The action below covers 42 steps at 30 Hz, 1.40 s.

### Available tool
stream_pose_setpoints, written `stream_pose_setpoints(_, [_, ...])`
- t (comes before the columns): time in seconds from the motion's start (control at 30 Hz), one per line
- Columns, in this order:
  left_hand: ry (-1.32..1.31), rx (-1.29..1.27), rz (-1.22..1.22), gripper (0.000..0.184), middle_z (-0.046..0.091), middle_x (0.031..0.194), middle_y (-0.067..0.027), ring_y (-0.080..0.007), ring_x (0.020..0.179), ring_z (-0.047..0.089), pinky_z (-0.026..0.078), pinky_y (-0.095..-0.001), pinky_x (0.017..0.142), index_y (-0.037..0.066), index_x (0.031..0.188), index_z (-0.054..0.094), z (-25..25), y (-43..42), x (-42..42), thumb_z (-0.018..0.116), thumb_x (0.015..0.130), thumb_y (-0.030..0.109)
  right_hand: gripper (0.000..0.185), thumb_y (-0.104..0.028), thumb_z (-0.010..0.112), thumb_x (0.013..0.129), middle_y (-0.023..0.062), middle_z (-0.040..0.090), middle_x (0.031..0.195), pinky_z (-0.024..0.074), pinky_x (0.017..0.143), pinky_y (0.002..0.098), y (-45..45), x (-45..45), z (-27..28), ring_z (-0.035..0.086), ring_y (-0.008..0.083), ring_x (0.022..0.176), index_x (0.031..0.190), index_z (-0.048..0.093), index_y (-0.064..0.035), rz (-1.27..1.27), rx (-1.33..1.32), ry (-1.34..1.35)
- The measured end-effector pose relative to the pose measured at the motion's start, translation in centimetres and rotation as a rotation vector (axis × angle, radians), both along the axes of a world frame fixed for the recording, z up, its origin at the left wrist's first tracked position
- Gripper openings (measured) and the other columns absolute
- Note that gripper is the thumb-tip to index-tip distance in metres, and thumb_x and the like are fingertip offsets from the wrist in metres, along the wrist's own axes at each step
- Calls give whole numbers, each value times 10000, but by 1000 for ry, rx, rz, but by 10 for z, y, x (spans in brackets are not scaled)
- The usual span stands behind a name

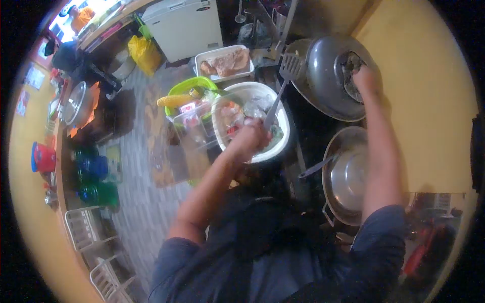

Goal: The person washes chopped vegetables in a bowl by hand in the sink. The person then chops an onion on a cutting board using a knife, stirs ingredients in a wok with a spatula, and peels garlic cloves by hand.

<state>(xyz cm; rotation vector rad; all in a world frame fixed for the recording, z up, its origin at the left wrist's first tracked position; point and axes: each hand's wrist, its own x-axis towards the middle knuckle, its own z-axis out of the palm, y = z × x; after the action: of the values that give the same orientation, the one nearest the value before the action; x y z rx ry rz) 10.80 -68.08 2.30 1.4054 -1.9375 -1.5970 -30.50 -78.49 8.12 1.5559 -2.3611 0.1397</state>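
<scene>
My left hand point(251, 135) is closed round the handle of a slotted turner point(290, 69), whose metal head points up and away. Below that hand is a white oval tub point(284, 139) holding plastic bags and other small items. At the right, my right hand point(366, 81) grips a dark cloth point(351, 64) at the middle of a large metal pot lid point(323, 70). The lid is tilted, and part of a round pan point(299, 50) shows past its left edge. My right fingers are partly hidden by the cloth.
Nearer me sits a wide metal pan point(348, 171) with a long-handled utensil point(317, 166) across its rim. Beyond the tub are a green basket point(202, 83) with corn point(174, 101), a clear container point(194, 129) and a white tray point(199, 63) of raw meat point(226, 61). A person point(81, 19) is far left.
</scene>
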Motion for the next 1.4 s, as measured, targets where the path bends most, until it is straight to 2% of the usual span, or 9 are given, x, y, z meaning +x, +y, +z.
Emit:
stream_pose_setpoints(0.1, [-130, -581, -71, 246, 603, 808, -154, -257, 708, 596, 465, -378, 638, -3, 1024, 584, -2, -20, 8, 579, 806, 111, 341, -291, 601, 797, 219, 639, 929, 468, 804, 444, 0, -16, -7, 603, 398, 891, 998, 614, -16, 16, -182, -19])
stream_pose_setpoints(0.2, [-22, -113, 188, 246, 606, 946, -206, -336, 787, 608, 485, -423, 663, 24, 1018, 589, -9, -42, -5, 534, 801, 126, 382, -341, 594, 802, 203, 647, 920, 462, 811, 440, 0, -44, -15, 607, 389, 894, 1027, 611, -33, -60, -236, -30])
stream_pose_setpoints(0.27, [-488, -562, 28, 204, 606, 933, -157, -297, 806, 615, 494, -408, 626, 29, 966, 595, 27, -44, -11, 506, 810, 126, 407, -370, 584, 807, 198, 650, 912, 459, 813, 439, -1, -55, -15, 609, 385, 894, 1042, 607, -38, -194, -93, 14])
stream_pose_setpoints(0.5, [-596, -1729, -383, 153, 579, 779, -83, -221, 748, 588, 479, -327, 558, 33, 844, 632, 26, -44, -60, 537, 778, 132, 432, -443, 553, 815, 178, 659, 852, 465, 766, 442, -9, -114, -38, 625, 352, 865, 935, 641, -38, -285, -90, -70])
stream_pose_setpoints(0.67, [-668, -1348, -675, 160, 583, 792, -98, -216, 753, 588, 474, -312, 547, 30, 778, 672, -16, -49, -129, 562, 754, 144, 452, -457, 566, 807, 132, 661, 708, 473, 728, 418, -14, -130, -55, 645, 318, 770, 791, 660, -16, -311, -75, -136])
stream_pose_setpoints(0.97, [-464, -855, -265, 179, 613, 843, -132, -293, 836, 656, 550, -370, 625, -37, 882, 619, -33, -98, -146, 540, 820, 111, 439, -475, 611, 764, 102, 650, 645, 474, 721, 403, -7, -88, -32, 647, 287, 720, 746, 678, -41, -383, -90, -84])
stream_pose_setpoints(1.1, [-385, -1289, -182, 193, 599, 808, -135, -269, 765, 657, 546, -352, 604, -37, 897, 608, -40, -80, -88, 538, 811, 121, 474, -469, 612, 765, 173, 665, 811, 464, 786, 424, 2, -75, -23, 633, 350, 840, 862, 675, -10, -310, -85, -124])
stream_pose_setpoints(1.27, [-499, -1258, -418, 168, 566, 744, -128, -214, 665, 624, 538, -333, 562, -11, 832, 597, -9, -65, -75, 532, 782, 135, 523, -467, 608, 769, 238, 637, 973, 447, 843, 431, -1, -70, -19, 596, 386, 966, 945, 658, 22, -268, -34, -113])
stream_pose_setpoints(1.4, [-599, -1377, -461, 156, 595, 757, -133, -228, 708, 643, 539, -345, 562, 1, 816, 592, -91, -120, -143, 529, 788, 141, 500, -439, 614, 777, 245, 637, 957, 449, 841, 435, 2, -72, -31, 599, 387, 955, 960, 651, 25, -212, -153, -168])
